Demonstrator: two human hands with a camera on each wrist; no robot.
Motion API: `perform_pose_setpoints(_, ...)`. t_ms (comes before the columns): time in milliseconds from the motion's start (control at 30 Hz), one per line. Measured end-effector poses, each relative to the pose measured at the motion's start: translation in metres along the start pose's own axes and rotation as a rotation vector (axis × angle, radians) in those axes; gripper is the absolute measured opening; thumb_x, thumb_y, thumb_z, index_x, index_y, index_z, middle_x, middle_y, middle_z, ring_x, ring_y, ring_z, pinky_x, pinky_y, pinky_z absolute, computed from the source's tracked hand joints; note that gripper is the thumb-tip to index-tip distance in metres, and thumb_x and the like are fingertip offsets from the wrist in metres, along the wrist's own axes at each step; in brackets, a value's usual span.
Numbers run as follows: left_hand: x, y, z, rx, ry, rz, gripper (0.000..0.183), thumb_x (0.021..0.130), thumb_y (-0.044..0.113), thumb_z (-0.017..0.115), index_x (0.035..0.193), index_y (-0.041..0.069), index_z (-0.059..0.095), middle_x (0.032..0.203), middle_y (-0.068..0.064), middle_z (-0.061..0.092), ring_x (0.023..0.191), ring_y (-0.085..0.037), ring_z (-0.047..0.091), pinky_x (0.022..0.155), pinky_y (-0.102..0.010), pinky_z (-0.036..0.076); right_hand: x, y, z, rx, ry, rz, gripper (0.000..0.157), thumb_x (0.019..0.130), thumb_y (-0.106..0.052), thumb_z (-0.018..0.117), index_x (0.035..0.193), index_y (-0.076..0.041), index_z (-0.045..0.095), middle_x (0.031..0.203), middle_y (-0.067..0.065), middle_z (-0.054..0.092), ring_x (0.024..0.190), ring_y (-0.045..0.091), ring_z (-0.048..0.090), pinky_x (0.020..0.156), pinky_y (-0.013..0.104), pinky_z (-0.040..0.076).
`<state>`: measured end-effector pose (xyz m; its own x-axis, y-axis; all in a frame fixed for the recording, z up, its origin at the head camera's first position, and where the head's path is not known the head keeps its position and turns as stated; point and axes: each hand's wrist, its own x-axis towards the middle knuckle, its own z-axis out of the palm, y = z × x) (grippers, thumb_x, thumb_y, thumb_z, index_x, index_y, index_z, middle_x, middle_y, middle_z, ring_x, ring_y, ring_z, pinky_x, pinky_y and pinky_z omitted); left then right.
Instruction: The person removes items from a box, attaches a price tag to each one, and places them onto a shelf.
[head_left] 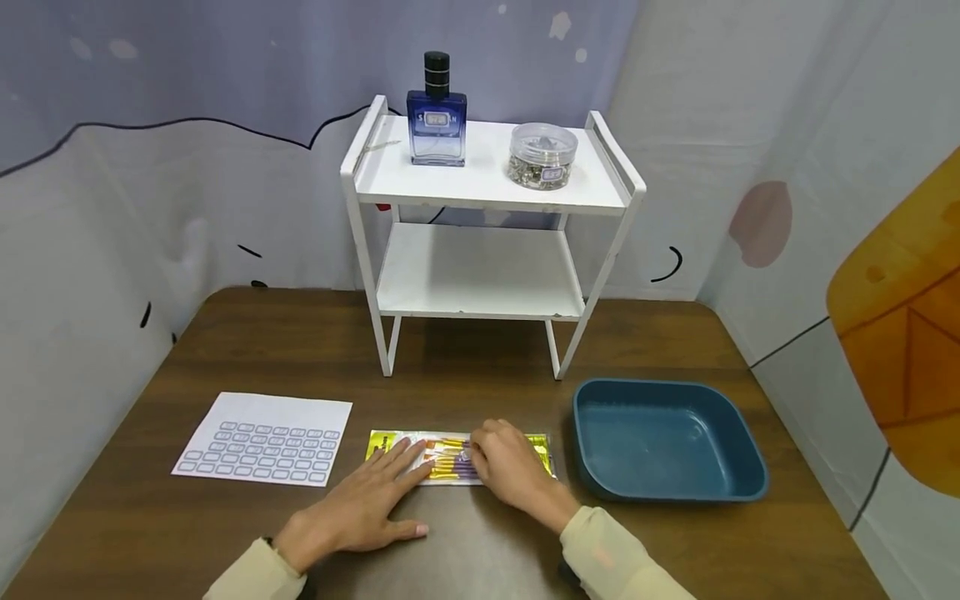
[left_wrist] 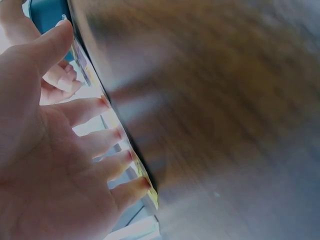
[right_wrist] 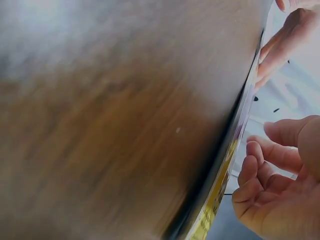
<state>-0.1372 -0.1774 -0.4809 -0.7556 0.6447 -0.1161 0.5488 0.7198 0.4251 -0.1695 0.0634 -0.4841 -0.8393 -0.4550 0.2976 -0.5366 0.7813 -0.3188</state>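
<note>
A flat clear-fronted packet (head_left: 454, 468) with yellow ends and slim yellow and purple sticks lies on the table. My left hand (head_left: 362, 500) rests its straight, spread fingertips on the packet's left part, the thumb apart on the table side. Over the packet's right half is my right hand (head_left: 512, 471), its fingers curled. In the right wrist view, the curled right fingers (right_wrist: 253, 172) are close to the packet's face (right_wrist: 220, 182), with nothing visible between thumb and forefinger. The left wrist view shows the left fingertips (left_wrist: 131, 156) touching the packet's edge.
A sheet of small labels (head_left: 262, 439) lies at left. At right stands a blue-green tray (head_left: 667, 498). Behind is a white two-tier shelf (head_left: 480, 271), bearing a blue bottle (head_left: 437, 125) and a round clear jar (head_left: 542, 158), each with a small label.
</note>
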Motion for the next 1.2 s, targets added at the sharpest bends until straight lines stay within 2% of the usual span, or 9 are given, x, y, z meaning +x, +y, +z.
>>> perform_pose_setpoints(100,0.000,-0.001,0.001,0.004,0.000,-0.006,0.078,0.090,0.056,0.065,0.150,0.010,0.045,0.163,-0.016,0.029,0.151,-0.040,0.023,0.119,-0.059,0.025,0.000,0.002,-0.005,0.053,-0.019,0.045,0.009,0.088,-0.014,0.074,0.082,-0.009,0.072,0.071,-0.004,0.054,0.069,0.011,0.050,0.061,0.023,0.041)
perform_pose_setpoints(233,0.001,-0.002,0.001,0.011,0.010,0.009,0.078,0.090,0.055,0.066,0.149,0.009,0.046,0.163,-0.017,0.029,0.151,-0.040,0.024,0.119,-0.060,0.025,-0.003,0.009,-0.012,0.097,-0.004,0.099,0.008,0.085,-0.015,0.078,0.087,-0.008,0.073,0.073,-0.004,0.054,0.071,0.010,0.048,0.062,0.023,0.039)
perform_pose_setpoints(333,0.002,-0.001,0.001,0.017,0.010,0.012,0.078,0.090,0.055,0.066,0.149,0.009,0.046,0.163,-0.017,0.030,0.151,-0.041,0.024,0.119,-0.060,0.026,-0.005,0.014,-0.015,0.118,-0.010,0.129,0.015,0.083,-0.014,0.080,0.096,-0.008,0.075,0.078,-0.001,0.058,0.075,0.012,0.051,0.064,0.025,0.041)
perform_pose_setpoints(433,0.002,-0.001,0.000,0.016,0.004,0.006,0.078,0.090,0.055,0.066,0.149,0.009,0.046,0.163,-0.017,0.029,0.151,-0.041,0.023,0.119,-0.060,0.026,-0.006,0.018,-0.015,0.143,-0.072,0.146,0.024,0.084,-0.016,0.080,0.106,-0.009,0.075,0.085,0.002,0.060,0.081,0.014,0.052,0.068,0.027,0.042)
perform_pose_setpoints(567,0.002,-0.001,0.001,0.012,0.000,-0.001,0.079,0.089,0.055,0.066,0.150,0.009,0.045,0.163,-0.016,0.029,0.152,-0.039,0.023,0.119,-0.060,0.025,-0.005,0.020,-0.011,0.172,-0.158,0.145,0.025,0.086,-0.018,0.078,0.111,-0.012,0.075,0.091,0.002,0.060,0.087,0.016,0.053,0.073,0.029,0.044)
perform_pose_setpoints(833,0.001,-0.001,0.002,0.025,0.017,0.003,0.079,0.088,0.054,0.068,0.150,0.009,0.046,0.162,-0.017,0.031,0.151,-0.041,0.025,0.119,-0.060,0.026,-0.002,0.021,-0.005,0.213,-0.171,0.135,0.018,0.085,-0.013,0.078,0.103,-0.011,0.076,0.092,0.003,0.062,0.091,0.019,0.056,0.079,0.036,0.048)
perform_pose_setpoints(1200,0.002,0.000,0.002,0.018,0.018,0.009,0.080,0.089,0.053,0.068,0.150,0.009,0.044,0.162,-0.018,0.031,0.150,-0.042,0.024,0.119,-0.061,0.025,-0.001,0.022,-0.003,0.235,-0.163,0.145,0.015,0.083,-0.012,0.080,0.097,-0.011,0.074,0.085,0.001,0.059,0.084,0.016,0.053,0.073,0.031,0.044)
